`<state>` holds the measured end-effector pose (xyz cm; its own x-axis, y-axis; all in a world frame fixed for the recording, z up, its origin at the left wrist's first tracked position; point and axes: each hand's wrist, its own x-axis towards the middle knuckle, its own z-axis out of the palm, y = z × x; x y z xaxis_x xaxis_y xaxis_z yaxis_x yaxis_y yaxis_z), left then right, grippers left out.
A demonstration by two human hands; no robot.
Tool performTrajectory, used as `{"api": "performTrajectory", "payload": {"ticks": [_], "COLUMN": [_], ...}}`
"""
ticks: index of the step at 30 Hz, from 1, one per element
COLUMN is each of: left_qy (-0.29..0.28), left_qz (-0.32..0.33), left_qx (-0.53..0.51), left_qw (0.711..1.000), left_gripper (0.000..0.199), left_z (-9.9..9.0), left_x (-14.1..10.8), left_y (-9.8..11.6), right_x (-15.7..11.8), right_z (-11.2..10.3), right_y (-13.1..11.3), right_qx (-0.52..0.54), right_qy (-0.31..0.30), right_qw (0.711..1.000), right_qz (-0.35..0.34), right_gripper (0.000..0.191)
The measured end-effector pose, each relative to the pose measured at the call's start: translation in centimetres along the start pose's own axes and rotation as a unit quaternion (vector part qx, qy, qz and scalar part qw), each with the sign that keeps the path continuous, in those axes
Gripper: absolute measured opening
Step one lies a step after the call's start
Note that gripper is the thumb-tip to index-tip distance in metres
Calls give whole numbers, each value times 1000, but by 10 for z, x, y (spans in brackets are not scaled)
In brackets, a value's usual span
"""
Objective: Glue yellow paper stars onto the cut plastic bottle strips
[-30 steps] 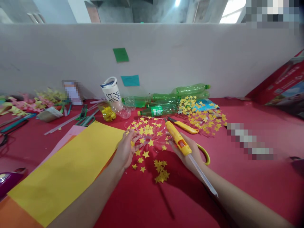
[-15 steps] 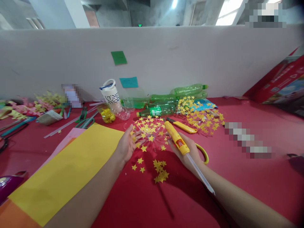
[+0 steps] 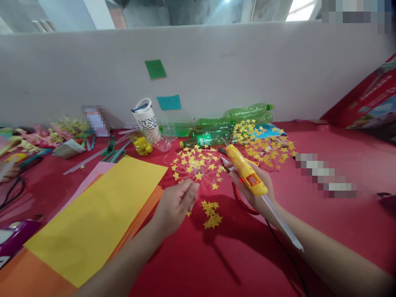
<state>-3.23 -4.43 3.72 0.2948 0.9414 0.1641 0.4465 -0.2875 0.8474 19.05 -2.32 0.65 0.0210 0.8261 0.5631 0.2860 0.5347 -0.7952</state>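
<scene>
My right hand [image 3: 260,185] is wrapped around a yellow glue gun [image 3: 239,163], its nozzle pointing away from me and a long clear glue stick [image 3: 283,222] sticking out of the back. My left hand [image 3: 177,204] has its fingers pressed together over a few loose stars; anything pinched in them is hidden. Just beyond it sits a clear, spread plastic piece [image 3: 202,165] dotted with yellow stars. A small pile of yellow stars [image 3: 213,216] lies between my hands. Under the right hand shows a red curved handle [image 3: 243,202].
Yellow paper [image 3: 102,214] lies over orange and pink sheets at left. Green bottles [image 3: 213,136] and a white cup [image 3: 147,119] stand along the partition. Another star-covered piece [image 3: 269,148] is behind right. Another person's hand [image 3: 8,171] shows at the left edge. A cord [image 3: 286,251] trails from the glue gun.
My left hand has left the star-covered piece, come nearer to me, and closed its fingers above the loose stars. The glue gun has shifted right. Another person's hand has appeared at left.
</scene>
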Motion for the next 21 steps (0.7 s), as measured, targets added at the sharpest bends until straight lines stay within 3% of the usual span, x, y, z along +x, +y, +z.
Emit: {"api": "performTrajectory", "payload": {"ticks": [3,5,6,8,10,13,18,21], "left_qy": [-107,-176,-177,-160,-107,-36,-30,-66], "left_qz": [-21,-39,-38,-48,-55,-51,11,33], "left_qx": [72,85,90,130,212,297,325,295], "left_qw": [991,980,979,977,970,953,945,953], "left_gripper": [33,20,6,12,11,24,24,25], "left_z": [2,-3,-6,-12,-16,-12,14,28], "left_x": [-4,-7,-9,-16,-24,-35,-41,-36], "left_y": [2,-3,-6,-16,-27,-43,-48,-40], "right_x": [-2,-3,-3,-4,-4,-4,-6,-7], "right_z": [-2,-3,-4,-5,-6,-8,-8,-7], "right_y": [-4,-6,-8,-9,-9,-10,-10,-8], "right_qx": [-26,-42,-45,-45,-46,-48,-42,-43], "right_qy": [-15,-25,-29,-33,-37,-43,-42,-33], "right_qw": [999,999,998,998,998,998,998,998], "right_qz": [-12,-16,-15,-10,-7,-9,-16,-15], "right_gripper": [14,12,12,10,8,7,10,7]}}
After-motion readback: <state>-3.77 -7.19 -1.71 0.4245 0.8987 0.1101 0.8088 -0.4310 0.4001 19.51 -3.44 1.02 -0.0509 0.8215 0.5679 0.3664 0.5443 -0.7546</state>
